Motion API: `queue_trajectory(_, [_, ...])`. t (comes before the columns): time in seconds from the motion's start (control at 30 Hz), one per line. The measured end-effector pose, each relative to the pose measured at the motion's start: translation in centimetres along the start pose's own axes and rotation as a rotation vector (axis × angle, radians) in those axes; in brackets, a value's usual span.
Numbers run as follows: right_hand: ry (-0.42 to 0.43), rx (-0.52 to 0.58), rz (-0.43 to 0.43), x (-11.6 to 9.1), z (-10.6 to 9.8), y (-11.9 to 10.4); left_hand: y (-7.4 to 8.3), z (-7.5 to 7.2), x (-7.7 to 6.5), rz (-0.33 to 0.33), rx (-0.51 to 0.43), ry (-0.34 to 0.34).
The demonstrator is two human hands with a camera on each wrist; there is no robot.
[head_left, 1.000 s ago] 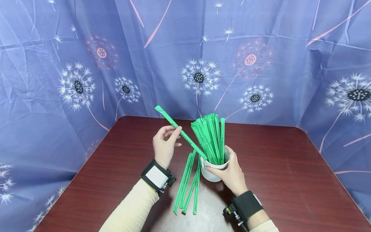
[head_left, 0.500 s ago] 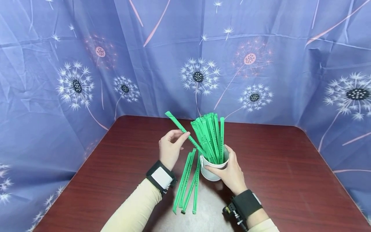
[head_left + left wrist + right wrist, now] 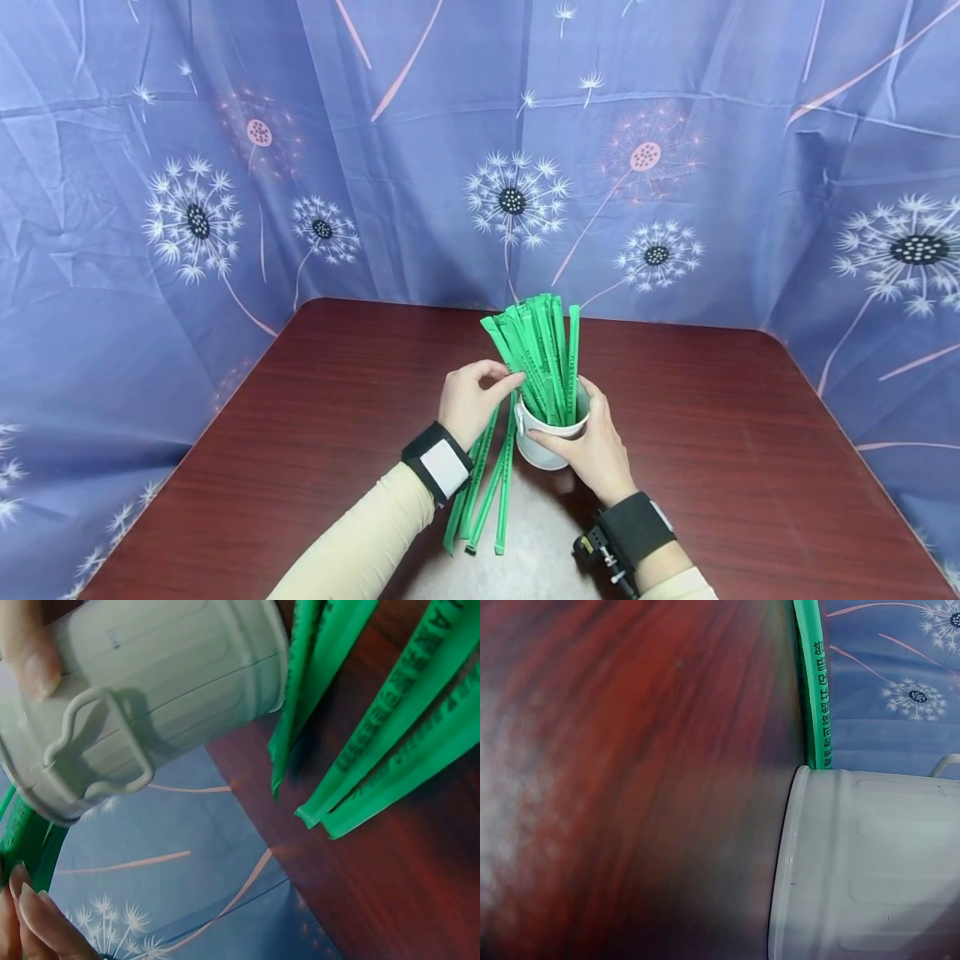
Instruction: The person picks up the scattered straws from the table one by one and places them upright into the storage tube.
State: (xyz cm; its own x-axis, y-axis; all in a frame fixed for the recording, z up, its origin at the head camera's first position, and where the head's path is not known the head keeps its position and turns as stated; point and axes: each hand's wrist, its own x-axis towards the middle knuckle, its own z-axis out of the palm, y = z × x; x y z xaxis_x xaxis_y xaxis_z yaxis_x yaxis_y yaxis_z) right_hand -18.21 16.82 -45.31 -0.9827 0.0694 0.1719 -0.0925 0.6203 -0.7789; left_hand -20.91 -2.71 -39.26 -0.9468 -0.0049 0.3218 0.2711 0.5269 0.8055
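Observation:
A small white bucket (image 3: 542,454) with ribbed sides stands on the table, packed with green paper-wrapped straws (image 3: 553,354). My right hand (image 3: 603,458) grips it from the right, thumb across the front near the rim. At the bunch's left edge, my left hand (image 3: 472,404) pinches a wrapped straw (image 3: 495,332) between thumb and fingertips, its lower end inside the bucket. The left wrist view shows these fingers (image 3: 49,922) on the green wrapper just past the rim, with the bucket's wire handle (image 3: 105,750) close by.
Several loose wrapped straws (image 3: 501,508) lie on the dark red wooden table (image 3: 750,467), left of the bucket and partly under my left forearm. A blue dandelion-print curtain (image 3: 420,183) hangs behind the table and along its sides.
My left hand has moved right and down with the straw, which has gone from slanting at the bucket's rim to standing among the others. My right hand stays on the bucket.

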Motion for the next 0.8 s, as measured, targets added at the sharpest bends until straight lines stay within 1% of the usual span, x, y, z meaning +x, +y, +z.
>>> queue_trajectory(0.1, [-0.007, -0.002, 0.003, 0.0, 0.0, 0.0, -0.2, 0.3, -0.1, 0.014, 0.049, -0.029])
queue_trajectory(0.17, [-0.011, -0.002, 0.004, 0.0, 0.0, 0.0, -0.3, 0.4, -0.1, 0.018, 0.064, -0.042])
queue_trajectory(0.37, [-0.018, -0.001, 0.011, 0.0, -0.1, 0.1, -0.6, 0.4, -0.4, 0.04, 0.078, -0.053])
queue_trajectory(0.47, [-0.016, 0.001, 0.01, 0.0, -0.1, 0.1, -1.2, 0.5, -0.5, 0.06, 0.093, -0.069])
queue_trajectory(0.6, [-0.015, 0.0, 0.011, 0.0, -0.1, 0.0, -2.3, 0.7, -0.7, 0.022, 0.133, -0.113])
queue_trajectory(0.7, [-0.014, -0.001, 0.014, 0.0, -0.1, 0.0, -3.3, 0.7, -0.7, -0.022, 0.204, -0.165])
queue_trajectory(0.8, [-0.011, 0.001, 0.013, 0.0, -0.1, 0.0, -4.4, 0.7, -0.8, -0.022, 0.337, -0.227])
